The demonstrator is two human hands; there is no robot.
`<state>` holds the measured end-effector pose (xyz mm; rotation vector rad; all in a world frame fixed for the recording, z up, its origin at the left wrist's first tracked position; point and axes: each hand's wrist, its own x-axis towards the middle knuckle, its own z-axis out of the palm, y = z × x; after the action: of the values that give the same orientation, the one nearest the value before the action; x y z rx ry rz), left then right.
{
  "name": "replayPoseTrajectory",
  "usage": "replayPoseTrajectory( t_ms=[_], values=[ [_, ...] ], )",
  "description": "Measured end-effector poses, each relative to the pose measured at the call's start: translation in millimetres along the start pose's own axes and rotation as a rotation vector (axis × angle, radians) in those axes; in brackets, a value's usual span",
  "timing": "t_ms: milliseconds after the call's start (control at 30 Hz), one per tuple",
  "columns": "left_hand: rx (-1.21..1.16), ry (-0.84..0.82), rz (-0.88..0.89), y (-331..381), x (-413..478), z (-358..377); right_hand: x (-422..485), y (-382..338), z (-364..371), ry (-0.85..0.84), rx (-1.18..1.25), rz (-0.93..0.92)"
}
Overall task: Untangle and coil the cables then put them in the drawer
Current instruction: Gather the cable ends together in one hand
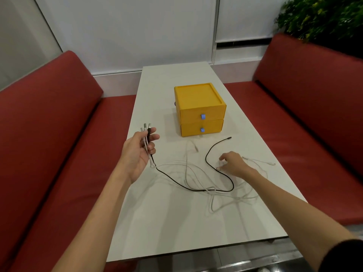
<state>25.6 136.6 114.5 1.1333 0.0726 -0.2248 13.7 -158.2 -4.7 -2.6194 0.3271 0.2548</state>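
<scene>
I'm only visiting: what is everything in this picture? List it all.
table: one, white, centre of view
drawer unit: one, yellow, both drawers shut, far half of the table
drawer handles: two, blue, one on each drawer front
black cable: one, black, looped on the table before the unit
white cables: several, count unclear, white, tangled with the black one
benches: two, red, either side of the table
plant: one, green, top right corner
left hand: one, holds three cable ends above the table's left edge
right hand: one, on the tangle, fingertips at a connector, grip unclear
</scene>
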Motion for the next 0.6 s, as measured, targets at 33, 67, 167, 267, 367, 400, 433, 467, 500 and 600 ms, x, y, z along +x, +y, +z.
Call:
replayPoseTrajectory(
  t_ms=[33,67,167,267,367,400,433,467,500,600],
  values=[
    [0.0,-0.001,-0.002,0,0,0,0,5,6,0.0,-0.1,-0.046],
    [0.003,-0.003,0.0,0,0,0,-2,9,10,0.005,-0.155,-0.068],
    [0.042,-0.015,0.03,3,0,0,-2,14,8,0.049,-0.243,-0.036],
    [0.07,-0.023,0.077,9,1,3,5,2,-31,0.287,0.006,0.016],
    [0.099,-0.044,0.102,13,2,9,0,-35,-100,0.614,0.317,-0.081],
    [0.102,-0.05,0.103,13,2,13,-7,-52,-121,0.668,0.355,-0.156],
    [0.102,-0.056,0.097,13,3,18,-17,-71,-138,0.684,0.398,-0.225],
    [0.099,-0.064,0.089,13,2,24,-28,-89,-149,0.684,0.446,-0.289],
    [0.092,-0.073,0.08,13,1,31,-37,-106,-154,0.667,0.499,-0.344],
    [0.083,-0.107,0.085,13,-1,52,-55,-143,-142,0.512,0.692,-0.442]
  ],
)
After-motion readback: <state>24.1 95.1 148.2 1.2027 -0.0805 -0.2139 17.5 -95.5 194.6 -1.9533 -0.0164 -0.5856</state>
